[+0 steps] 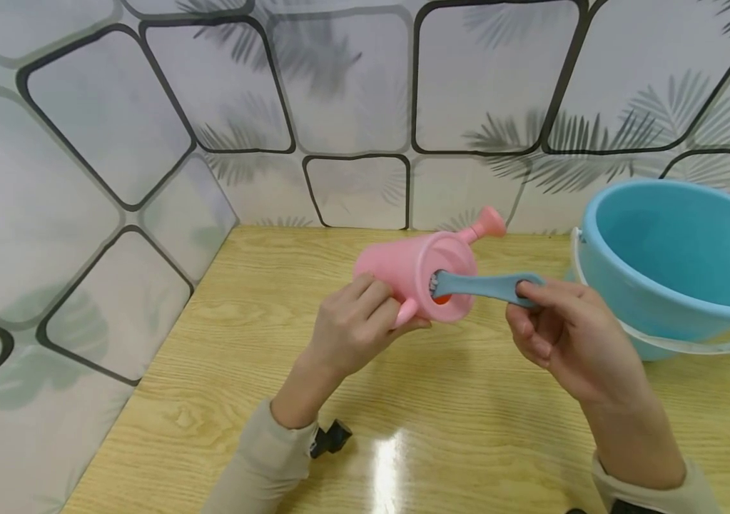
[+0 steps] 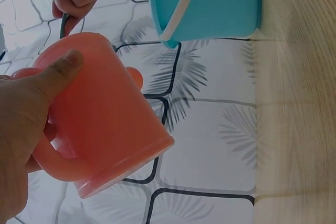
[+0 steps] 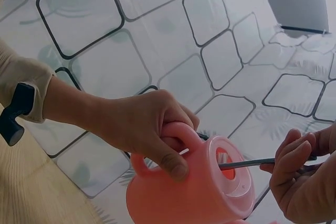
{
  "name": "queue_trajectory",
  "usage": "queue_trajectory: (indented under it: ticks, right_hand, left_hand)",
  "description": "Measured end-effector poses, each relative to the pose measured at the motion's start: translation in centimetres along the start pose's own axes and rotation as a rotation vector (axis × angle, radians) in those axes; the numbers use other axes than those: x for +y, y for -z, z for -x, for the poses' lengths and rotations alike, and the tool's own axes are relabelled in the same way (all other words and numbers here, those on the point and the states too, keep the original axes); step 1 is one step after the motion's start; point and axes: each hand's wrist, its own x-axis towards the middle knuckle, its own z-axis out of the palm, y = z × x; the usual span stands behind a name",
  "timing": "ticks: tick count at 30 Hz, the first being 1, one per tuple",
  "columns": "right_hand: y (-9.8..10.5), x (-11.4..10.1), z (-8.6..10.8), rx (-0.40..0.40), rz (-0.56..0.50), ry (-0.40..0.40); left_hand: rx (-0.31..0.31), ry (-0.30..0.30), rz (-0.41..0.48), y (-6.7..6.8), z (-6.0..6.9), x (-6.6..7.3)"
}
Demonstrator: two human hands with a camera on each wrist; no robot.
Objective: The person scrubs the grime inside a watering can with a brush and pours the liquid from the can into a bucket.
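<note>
Both hands are occupied: my left hand (image 1: 358,321) grips the pink watering can (image 1: 390,260), and my right hand (image 1: 579,335) pinches the blue brush (image 1: 489,285). Left-hand grip: fingers curled at the can's handle (image 1: 406,312), thumb laid along the body, as the right wrist view shows. Right-hand grip: thumb pressed on the end of the brush, remaining fingers loosely bent beneath.

Can position: held above the bench (image 1: 242,371) and tilted onto its side, open end turned toward my right hand. The spout (image 1: 485,223) extends from the far side, its rose directed away from me and to the right. Brush position: bristles (image 1: 434,284) within the can's opening, shaft projecting out to my right hand.

A light-blue bucket (image 1: 634,296) stands upright on the bench to the right, its white handle (image 1: 679,346) lowered against the near side. Patterned wall covering (image 1: 496,78) rises behind the bench.
</note>
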Motion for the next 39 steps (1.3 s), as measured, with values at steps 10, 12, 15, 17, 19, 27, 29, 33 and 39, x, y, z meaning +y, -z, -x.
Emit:
queue_trajectory:
  ticks: [10,12,15,17,19,27,29,33,39]
  right_hand:
    - [-0.4,0.0,0.3,-0.005,0.035,0.025]
    - [-0.4,0.0,0.3,-0.006,0.037,0.030]
    - [-0.5,0.0,0.4,-0.008,0.037,0.034]
    - [-0.6,0.0,0.4,-0.012,0.040,0.035]
    - [-0.6,0.0,0.4,-0.018,0.040,0.040]
    - [-0.9,0.2,0.5,0.031,0.046,0.036]
    - [-1.0,0.3,0.5,0.075,0.086,0.030]
    - [-1.4,0.6,0.5,0.134,0.205,0.012]
    - [-2.5,0.9,0.3,0.129,0.445,0.044]
  left_hand:
    - [-0.002,0.000,0.003,-0.1,0.0,0.1]
    - [-0.003,0.003,0.004,-0.1,0.0,0.2]
    - [-0.008,0.006,0.007,-0.1,0.1,0.2]
    - [-0.011,0.006,0.007,-0.1,0.1,0.2]
    - [-0.013,0.006,0.007,-0.1,0.1,0.3]
    - [-0.013,0.005,-0.005,-0.2,0.1,0.3]
    - [-0.012,0.007,-0.008,-0.2,0.1,0.2]
    - [-0.003,0.014,-0.011,-0.1,0.1,0.2]
    - [-0.002,-0.008,-0.025,-0.1,0.0,0.3]
